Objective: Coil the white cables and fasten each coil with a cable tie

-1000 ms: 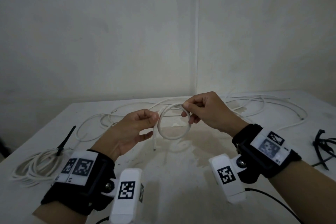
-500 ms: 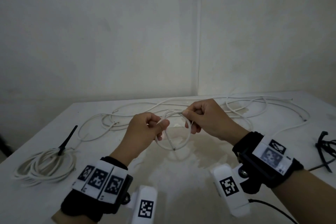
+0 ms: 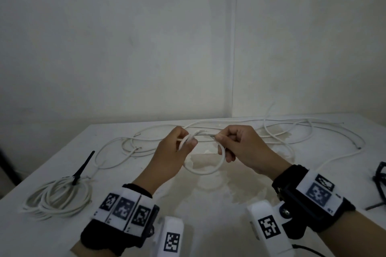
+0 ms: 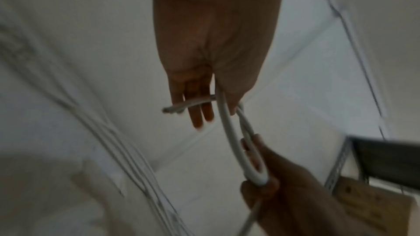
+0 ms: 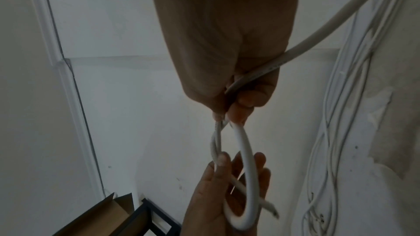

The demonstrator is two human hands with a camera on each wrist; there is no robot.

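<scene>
One tied coil (image 3: pixel 57 199) lies on the surface (image 3: pixel 208 210) left of my hands; my left hand (image 3: pixel 174 152) and right hand (image 3: pixel 240 147) pinch the first loop (image 3: pixel 205 170) of the next cable, more loose cables (image 3: pixel 292 131) waiting beyond.

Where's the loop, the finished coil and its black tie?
loop (image 3: pixel 205 171), head view, bottom curve.
finished coil (image 3: pixel 56 202), head view, middle strands.
black tie (image 3: pixel 83 168), head view, its upright tail.

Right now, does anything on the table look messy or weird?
Yes. A big brownish stain marks the table under the hands. Loose cables sprawl tangled along the back, unlike the tied coil at the left. Nothing looks broken.
</scene>
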